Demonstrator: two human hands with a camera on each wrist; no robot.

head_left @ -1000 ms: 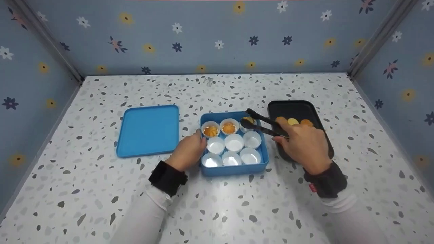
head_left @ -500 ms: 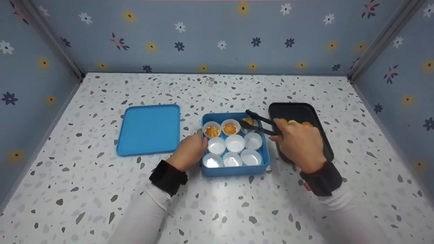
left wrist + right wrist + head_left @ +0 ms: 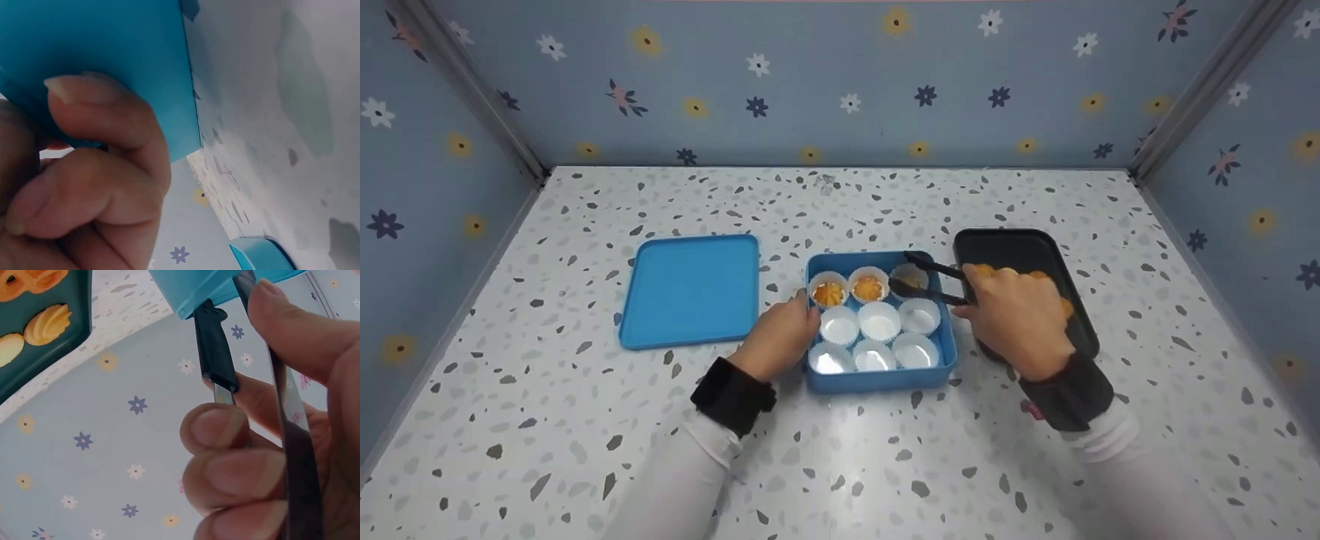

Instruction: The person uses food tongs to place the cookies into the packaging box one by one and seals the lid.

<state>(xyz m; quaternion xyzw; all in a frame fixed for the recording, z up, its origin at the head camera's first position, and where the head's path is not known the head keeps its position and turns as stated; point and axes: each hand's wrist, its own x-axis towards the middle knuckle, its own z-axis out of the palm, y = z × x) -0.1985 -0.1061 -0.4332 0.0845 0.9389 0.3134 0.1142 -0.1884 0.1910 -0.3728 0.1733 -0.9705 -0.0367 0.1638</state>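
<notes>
The person's left hand (image 3: 780, 330) has its fingers curled at the left side of a square, blue, open box (image 3: 877, 381), gripping its wall; the right hand (image 3: 1016, 319) is clamped on a pair of tongs (image 3: 945, 298) with black tips and, in the right wrist view, metal arms; the tong tips stand apart over the far right corner of the box.

Nine white, fluted paper cups (image 3: 879, 322) stand in the box in three rows of three; an orange-brown, ridged pastry (image 3: 830, 294) lies in the far left cup, and a golden, star-shaped pastry (image 3: 868, 288) in the far middle one; a small brownish pastry (image 3: 913, 280) shows in the far right cup, beside the tong tips, though whether they touch it cannot be told.

To the right, partly under the right hand, lies a black rectangular tray (image 3: 997, 244) of yellow and orange baked pieces (image 3: 982, 270); well apart on the left lies a flat, square, blue lid (image 3: 690, 289); all rest on a white, grey-speckled table (image 3: 847, 465).
</notes>
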